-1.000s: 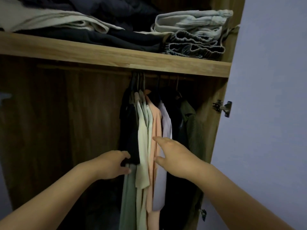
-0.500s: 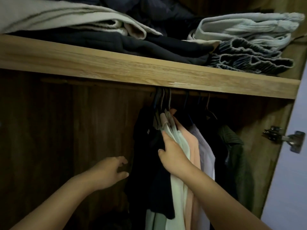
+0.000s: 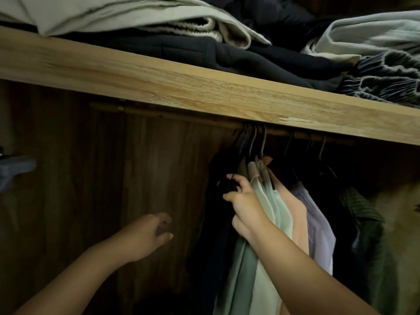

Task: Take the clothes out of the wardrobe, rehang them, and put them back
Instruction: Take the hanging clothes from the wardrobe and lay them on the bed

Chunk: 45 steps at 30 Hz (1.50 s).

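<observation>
Right grip (image 3: 244, 202) amid clothes (image 3: 268, 214) (open left)

Folded clothes (image 3: 204, 51) piled on wooden shelf (image 3: 159, 85); grey object (image 3: 13, 171) at far left edge.

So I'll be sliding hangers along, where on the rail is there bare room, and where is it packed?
The rail is bare left of the hanging clothes, over the left hand. A small gap shows between the hook cluster and the next hooks. It is crowded where the right hand reaches into the bunched clothes. The shelf above is piled with folded clothes.
</observation>
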Motion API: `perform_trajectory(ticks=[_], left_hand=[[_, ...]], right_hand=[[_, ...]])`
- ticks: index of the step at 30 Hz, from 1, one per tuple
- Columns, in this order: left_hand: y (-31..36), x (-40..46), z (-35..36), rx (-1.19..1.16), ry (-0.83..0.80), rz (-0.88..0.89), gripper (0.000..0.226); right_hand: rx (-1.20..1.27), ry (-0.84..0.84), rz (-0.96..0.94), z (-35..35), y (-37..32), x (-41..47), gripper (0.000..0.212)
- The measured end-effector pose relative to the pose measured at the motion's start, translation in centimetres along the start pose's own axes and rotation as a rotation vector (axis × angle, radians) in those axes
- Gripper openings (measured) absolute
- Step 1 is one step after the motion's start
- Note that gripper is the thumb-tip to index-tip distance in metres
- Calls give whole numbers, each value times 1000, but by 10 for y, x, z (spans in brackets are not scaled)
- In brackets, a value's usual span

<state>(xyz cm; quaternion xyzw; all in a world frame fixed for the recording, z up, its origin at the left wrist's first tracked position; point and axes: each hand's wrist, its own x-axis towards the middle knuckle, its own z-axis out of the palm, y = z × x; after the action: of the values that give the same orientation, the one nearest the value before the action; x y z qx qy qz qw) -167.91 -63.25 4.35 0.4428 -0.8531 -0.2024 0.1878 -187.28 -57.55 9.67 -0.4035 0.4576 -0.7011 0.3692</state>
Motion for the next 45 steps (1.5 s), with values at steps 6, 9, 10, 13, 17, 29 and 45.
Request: perform_trajectory(ticks=[6, 9, 10, 13, 17, 29, 45], left_hand=[[3, 2, -10, -48, 25, 43, 37], [11, 5, -13, -79, 58, 72, 37], [15, 7, -13, -86, 68, 82, 36], [25, 16, -15, -77, 93, 122, 34], [38, 28, -13, -83, 130, 177, 33], [74, 52, -1, -83, 547, 249, 30], [179, -23, 54, -6, 358, 581, 22]], right_hand=[[329, -3, -11, -9, -22, -7, 42], [408, -24, 25, -25, -28, -13, 44], [418, -15, 30, -29, -31, -13, 42], [431, 47, 32, -32, -46, -10, 49], [450, 50, 34, -35, -50, -12, 59], [12, -153, 110, -107, -46, -102, 45], [105, -256, 143, -218, -114, -293, 32]])
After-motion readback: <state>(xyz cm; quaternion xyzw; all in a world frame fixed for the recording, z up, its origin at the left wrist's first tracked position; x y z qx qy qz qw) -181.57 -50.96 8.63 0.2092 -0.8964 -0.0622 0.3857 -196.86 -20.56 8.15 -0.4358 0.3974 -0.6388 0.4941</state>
